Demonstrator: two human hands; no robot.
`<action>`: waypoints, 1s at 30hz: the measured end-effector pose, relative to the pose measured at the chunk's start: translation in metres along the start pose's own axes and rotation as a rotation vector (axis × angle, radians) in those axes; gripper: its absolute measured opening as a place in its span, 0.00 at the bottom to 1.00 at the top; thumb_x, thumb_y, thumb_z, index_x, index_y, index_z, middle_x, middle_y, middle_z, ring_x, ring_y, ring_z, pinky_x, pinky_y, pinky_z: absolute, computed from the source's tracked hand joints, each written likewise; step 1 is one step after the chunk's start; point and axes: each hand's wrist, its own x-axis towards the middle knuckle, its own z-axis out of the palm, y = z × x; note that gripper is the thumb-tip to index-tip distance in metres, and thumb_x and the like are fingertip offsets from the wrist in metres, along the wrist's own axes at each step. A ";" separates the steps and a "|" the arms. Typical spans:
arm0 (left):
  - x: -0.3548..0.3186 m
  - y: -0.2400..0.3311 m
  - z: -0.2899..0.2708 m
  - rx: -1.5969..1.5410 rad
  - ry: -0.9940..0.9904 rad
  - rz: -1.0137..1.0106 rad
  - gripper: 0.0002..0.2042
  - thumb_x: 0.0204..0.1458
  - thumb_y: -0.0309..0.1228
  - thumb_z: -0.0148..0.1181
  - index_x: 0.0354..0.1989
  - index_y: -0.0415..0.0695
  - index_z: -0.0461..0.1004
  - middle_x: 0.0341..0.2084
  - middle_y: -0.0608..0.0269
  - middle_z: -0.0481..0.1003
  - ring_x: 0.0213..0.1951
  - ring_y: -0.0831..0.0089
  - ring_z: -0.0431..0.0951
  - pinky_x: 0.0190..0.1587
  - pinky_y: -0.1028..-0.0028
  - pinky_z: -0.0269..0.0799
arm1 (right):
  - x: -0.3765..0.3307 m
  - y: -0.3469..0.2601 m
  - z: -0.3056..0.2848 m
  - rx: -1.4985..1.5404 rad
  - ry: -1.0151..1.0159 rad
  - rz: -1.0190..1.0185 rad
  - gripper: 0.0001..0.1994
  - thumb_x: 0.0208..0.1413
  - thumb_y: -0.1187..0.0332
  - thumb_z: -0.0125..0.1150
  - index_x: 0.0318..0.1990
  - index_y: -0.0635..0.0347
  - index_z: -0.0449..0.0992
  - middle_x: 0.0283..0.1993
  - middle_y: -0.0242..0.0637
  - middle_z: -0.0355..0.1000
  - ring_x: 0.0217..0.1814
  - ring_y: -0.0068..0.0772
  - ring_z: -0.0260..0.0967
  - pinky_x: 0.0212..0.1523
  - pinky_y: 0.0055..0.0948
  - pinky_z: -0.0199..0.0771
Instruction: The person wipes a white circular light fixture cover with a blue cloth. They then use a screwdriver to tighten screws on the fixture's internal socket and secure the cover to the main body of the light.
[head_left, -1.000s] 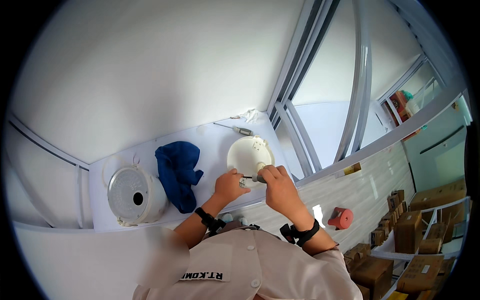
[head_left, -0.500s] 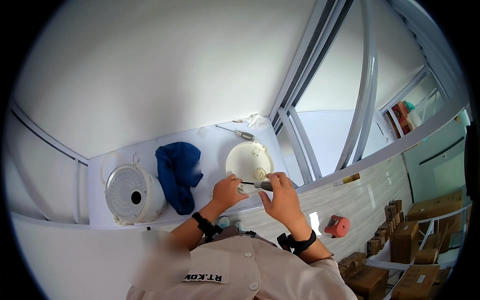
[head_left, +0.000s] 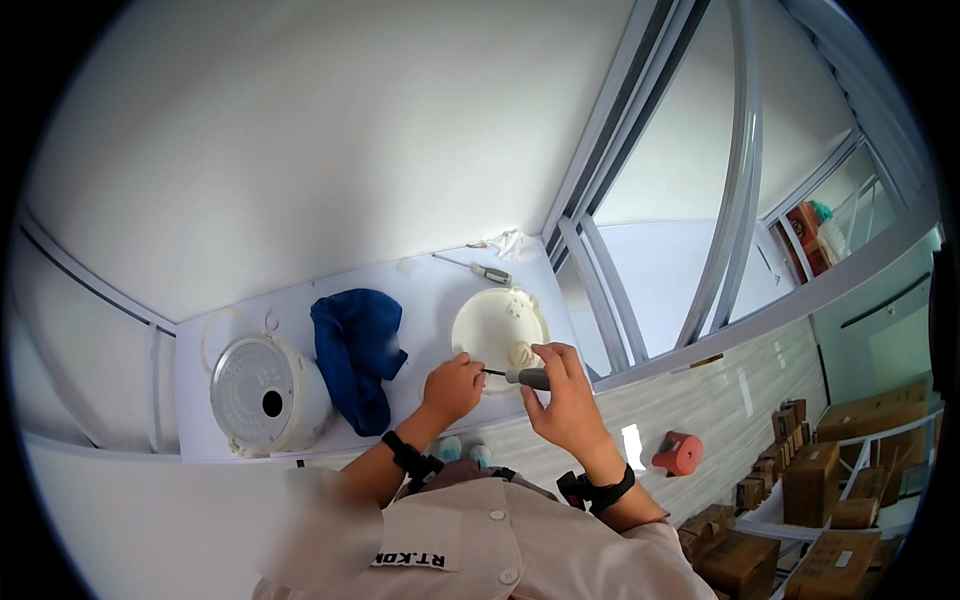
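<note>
White walls back a pale, smooth tabletop, where your work lies. Your right hand grasps a screwdriver by its grey handle between thumb and fingers, its thin dark shaft pointing left. Your left hand is curled at the shaft's far end, over the near rim of a round cream plastic lid; whether its fingers pinch anything, you cannot tell from this view. That single lid lies on the tabletop just ahead of your hands, shallow and glossy, with a small round knob-like piece near its right side. Beyond it rests a second grey-handled screwdriver, beside one crumpled white cloth. To your left lie one rumpled, soft blue cloth and one white cylindrical appliance body, tipped to show a perforated metal disc with one black round hole. You wear two black wristbands and a beige shirt bearing one line of dark capitals. One red cylinder stands on the streaked floor, near several brown cardboard boxes.
</note>
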 end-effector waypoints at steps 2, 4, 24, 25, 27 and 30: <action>0.002 -0.001 0.002 0.002 0.006 -0.005 0.08 0.59 0.33 0.64 0.43 0.48 0.87 0.35 0.59 0.79 0.35 0.52 0.84 0.38 0.54 0.80 | -0.001 -0.001 0.004 0.094 0.039 0.041 0.29 0.57 0.77 0.73 0.66 0.65 0.69 0.60 0.52 0.69 0.53 0.58 0.75 0.51 0.44 0.79; 0.004 -0.003 0.003 0.001 0.019 -0.003 0.07 0.59 0.32 0.64 0.41 0.50 0.87 0.35 0.60 0.79 0.34 0.53 0.83 0.38 0.54 0.80 | -0.004 0.007 0.014 0.195 0.056 0.067 0.30 0.58 0.74 0.74 0.66 0.65 0.69 0.61 0.51 0.69 0.51 0.58 0.76 0.50 0.42 0.81; 0.017 0.001 0.002 0.051 -0.053 -0.100 0.07 0.55 0.33 0.66 0.38 0.53 0.89 0.36 0.61 0.83 0.36 0.50 0.85 0.40 0.53 0.82 | 0.017 0.014 -0.003 -0.070 -0.033 -0.090 0.12 0.58 0.72 0.72 0.45 0.61 0.75 0.41 0.46 0.75 0.35 0.55 0.78 0.34 0.45 0.78; 0.018 0.001 0.002 0.041 -0.052 -0.096 0.07 0.55 0.33 0.66 0.38 0.53 0.89 0.36 0.60 0.83 0.36 0.50 0.85 0.40 0.53 0.82 | 0.018 0.014 -0.002 -0.064 -0.045 -0.076 0.12 0.58 0.70 0.72 0.44 0.62 0.74 0.40 0.46 0.75 0.35 0.56 0.78 0.33 0.45 0.78; 0.018 0.000 0.001 0.023 -0.055 -0.085 0.07 0.55 0.33 0.66 0.39 0.53 0.89 0.36 0.59 0.82 0.36 0.49 0.85 0.40 0.52 0.82 | 0.016 0.020 0.007 -0.090 0.024 0.050 0.13 0.60 0.68 0.72 0.44 0.63 0.74 0.41 0.48 0.76 0.32 0.57 0.78 0.31 0.45 0.78; 0.015 -0.001 0.001 0.002 -0.047 -0.090 0.07 0.56 0.34 0.66 0.39 0.52 0.89 0.36 0.57 0.82 0.36 0.48 0.85 0.40 0.52 0.82 | 0.014 0.010 0.003 -0.346 -0.045 0.292 0.15 0.63 0.65 0.71 0.48 0.65 0.75 0.42 0.51 0.77 0.27 0.58 0.77 0.28 0.46 0.78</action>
